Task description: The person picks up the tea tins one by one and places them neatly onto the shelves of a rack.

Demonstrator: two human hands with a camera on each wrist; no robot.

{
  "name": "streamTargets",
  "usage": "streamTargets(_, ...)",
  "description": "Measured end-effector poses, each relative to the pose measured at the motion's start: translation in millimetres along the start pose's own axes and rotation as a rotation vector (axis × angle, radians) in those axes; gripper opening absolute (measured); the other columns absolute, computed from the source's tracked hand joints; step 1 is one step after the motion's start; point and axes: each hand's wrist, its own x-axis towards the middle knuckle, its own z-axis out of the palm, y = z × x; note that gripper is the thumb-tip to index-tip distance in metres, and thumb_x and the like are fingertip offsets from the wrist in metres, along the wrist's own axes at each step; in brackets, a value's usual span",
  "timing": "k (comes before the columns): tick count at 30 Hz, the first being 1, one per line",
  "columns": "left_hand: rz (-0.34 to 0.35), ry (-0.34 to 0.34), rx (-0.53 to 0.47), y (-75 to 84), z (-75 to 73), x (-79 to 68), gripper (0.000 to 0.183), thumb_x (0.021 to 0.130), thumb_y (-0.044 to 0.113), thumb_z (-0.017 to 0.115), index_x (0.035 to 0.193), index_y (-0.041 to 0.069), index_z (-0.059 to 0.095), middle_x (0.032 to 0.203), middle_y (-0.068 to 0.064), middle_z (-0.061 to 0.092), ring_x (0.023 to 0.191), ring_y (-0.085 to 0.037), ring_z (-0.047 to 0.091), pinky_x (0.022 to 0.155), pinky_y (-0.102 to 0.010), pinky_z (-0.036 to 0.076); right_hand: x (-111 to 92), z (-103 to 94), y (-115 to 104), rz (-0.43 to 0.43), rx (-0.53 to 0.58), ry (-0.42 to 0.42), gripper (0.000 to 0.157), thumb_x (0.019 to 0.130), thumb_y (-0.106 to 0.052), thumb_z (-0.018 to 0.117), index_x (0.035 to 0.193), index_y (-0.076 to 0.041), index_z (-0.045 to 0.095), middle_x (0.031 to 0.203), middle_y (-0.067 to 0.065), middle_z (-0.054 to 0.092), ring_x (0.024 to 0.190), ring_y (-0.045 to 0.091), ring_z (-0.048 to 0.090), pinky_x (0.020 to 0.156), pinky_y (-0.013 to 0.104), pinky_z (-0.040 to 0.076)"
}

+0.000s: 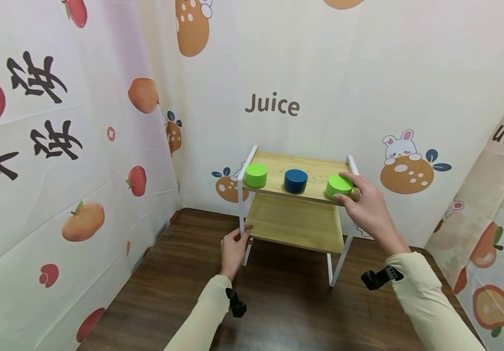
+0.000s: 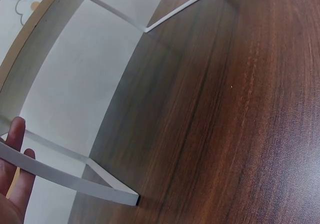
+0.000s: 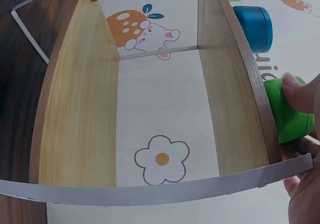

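Observation:
A two-tier wooden shelf rack (image 1: 295, 222) with white metal legs stands on the dark table. Along the front of its top board sit a green round container (image 1: 256, 176) at the left, a blue one (image 1: 295, 181) in the middle, and a second green one (image 1: 338, 187) at the right. My right hand (image 1: 369, 207) pinches the right green container between thumb and fingers, at the board's front corner. Low on the left, my left hand (image 1: 233, 251) grips the rack's white leg beside the lower board; its fingers (image 2: 24, 184) show behind the white bar in the left wrist view.
The dark wooden table (image 1: 278, 307) runs under the rack and toward me. Printed fabric walls (image 1: 322, 87) with fruit and rabbits rise behind and on both sides, the back one close behind the rack. The lower board (image 1: 295, 224) bears nothing visible.

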Motion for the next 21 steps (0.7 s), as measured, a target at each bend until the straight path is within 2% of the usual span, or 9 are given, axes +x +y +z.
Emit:
streamTargets(4, -0.006, -0.005, -0.01, 0.9, -0.5, -0.5, 0.016, 0.096, 0.03, 0.063, 0.104, 0.028, 0.076, 0.099, 0.0, 0.074, 0.078, -0.026, 0.073, 0.077, -0.036, 0.056, 0.5, 1.3, 0.4, 0.005, -0.024, -0.002, 0.056, 0.087, -0.016, 0.074, 0.138, -0.01, 0.053, 0.135, 0.02, 0.054, 0.116, 0.034, 0.053, 0.092, 0.051, 0.043)
streamTargets(6, -0.004, -0.007, -0.021, 1.1, -1.1, -0.8, 0.016, 0.096, 0.03, 0.063, 0.105, 0.026, 0.076, 0.101, -0.002, 0.074, 0.079, -0.027, 0.073, 0.077, -0.037, 0.056, 0.9, 2.3, -0.7, 0.001, -0.035, -0.001, 0.055, 0.087, -0.017, 0.073, 0.138, -0.009, 0.053, 0.133, 0.02, 0.055, 0.114, 0.035, 0.053, 0.091, 0.051, 0.043)
streamTargets(12, -0.009, 0.002, -0.001, 1.4, 1.4, -0.7, 0.016, 0.096, 0.029, 0.062, 0.104, 0.027, 0.076, 0.1, 0.0, 0.074, 0.072, -0.012, 0.072, 0.077, -0.037, 0.056, -1.2, 3.6, 2.0, -0.01, -0.044, 0.014, 0.058, 0.089, -0.017, 0.072, 0.142, -0.012, 0.049, 0.138, 0.021, 0.052, 0.122, 0.038, 0.05, 0.096, 0.054, 0.04)
streamTargets(21, 0.001, -0.005, -0.001, 1.1, -0.2, -2.4, 0.018, 0.096, 0.031, 0.062, 0.106, 0.026, 0.075, 0.102, 0.001, 0.073, 0.074, -0.013, 0.072, 0.078, -0.042, 0.056, -7.4, 10.1, 6.7, -0.034, 0.0, 0.062, 0.068, 0.089, -0.013, 0.071, 0.148, -0.013, 0.039, 0.147, 0.017, 0.044, 0.137, 0.039, 0.038, 0.107, 0.059, 0.031)
